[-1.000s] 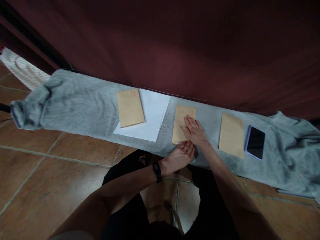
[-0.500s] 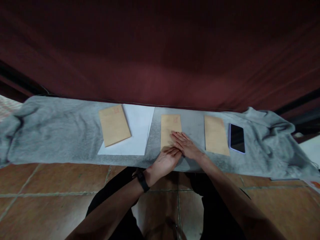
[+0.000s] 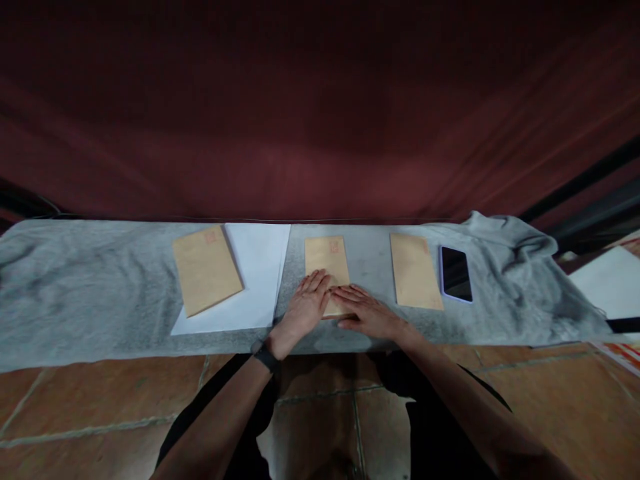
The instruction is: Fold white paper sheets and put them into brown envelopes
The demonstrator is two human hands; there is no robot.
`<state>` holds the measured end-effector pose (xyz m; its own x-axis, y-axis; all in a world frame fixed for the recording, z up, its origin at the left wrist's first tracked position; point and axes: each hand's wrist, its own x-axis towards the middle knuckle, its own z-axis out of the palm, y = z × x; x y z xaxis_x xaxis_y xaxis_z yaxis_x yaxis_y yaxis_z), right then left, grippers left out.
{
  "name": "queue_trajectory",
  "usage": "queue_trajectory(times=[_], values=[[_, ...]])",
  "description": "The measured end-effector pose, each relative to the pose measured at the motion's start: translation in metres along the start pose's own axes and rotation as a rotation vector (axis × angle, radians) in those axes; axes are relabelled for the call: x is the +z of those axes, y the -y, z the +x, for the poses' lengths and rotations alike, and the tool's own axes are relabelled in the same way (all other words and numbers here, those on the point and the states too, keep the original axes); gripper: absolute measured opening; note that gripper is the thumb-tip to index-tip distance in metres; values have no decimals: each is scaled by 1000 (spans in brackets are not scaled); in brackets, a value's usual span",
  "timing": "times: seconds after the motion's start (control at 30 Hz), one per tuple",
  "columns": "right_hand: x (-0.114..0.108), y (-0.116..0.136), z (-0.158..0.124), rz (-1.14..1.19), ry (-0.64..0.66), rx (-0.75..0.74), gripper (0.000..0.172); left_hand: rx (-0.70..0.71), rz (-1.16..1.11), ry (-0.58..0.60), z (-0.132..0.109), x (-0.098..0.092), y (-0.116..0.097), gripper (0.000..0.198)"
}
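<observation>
A brown paper envelope with a red printed mark lies on the grey cloth in front of me. My left hand rests flat on its left side, fingers stretched out. From the right, my right hand lies across its lower right part with the fingers extended, tips close to the left hand. Both hands cover much of the envelope's lower half. To the right is a second brown envelope, untouched. On the left, a stack of brown envelopes sits at a slant on white paper sheets.
A phone with a purple edge lies right of the second envelope. The grey cloth covers a narrow surface and bunches up at its right end. Dark red fabric hangs behind. Below is a tiled floor.
My left hand has moved up onto the envelope's left side. The right hand has shifted down to its lower right. The whole view has turned a little, moving the items leftward.
</observation>
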<state>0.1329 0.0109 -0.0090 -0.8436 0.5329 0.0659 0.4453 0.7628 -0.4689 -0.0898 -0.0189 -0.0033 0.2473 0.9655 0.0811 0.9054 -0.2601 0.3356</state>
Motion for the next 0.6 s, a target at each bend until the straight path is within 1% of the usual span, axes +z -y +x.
queue_trajectory(times=[0.1, 0.2, 0.27, 0.33, 0.4, 0.47, 0.6], values=[[1, 1, -2, 18, -60, -10, 60, 13, -51, 83, -1, -7, 4, 49], [6, 1, 0, 40, -137, 12, 46, 106, -129, 168, -6, -15, 9, 59], [8, 1, 1, 60, -182, 30, 41, 163, -170, 202, -9, -16, 13, 68], [10, 0, 3, 64, -207, 45, 40, 161, -180, 197, -12, -13, 16, 67], [10, 0, 4, 49, -210, 55, 39, 125, -154, 167, -13, -7, 16, 58], [10, 1, 4, 22, -205, 66, 39, 93, -100, 129, -14, 0, 13, 54], [14, 17, 2, -95, -248, 106, 40, 60, 35, 41, -21, 10, 6, 55]])
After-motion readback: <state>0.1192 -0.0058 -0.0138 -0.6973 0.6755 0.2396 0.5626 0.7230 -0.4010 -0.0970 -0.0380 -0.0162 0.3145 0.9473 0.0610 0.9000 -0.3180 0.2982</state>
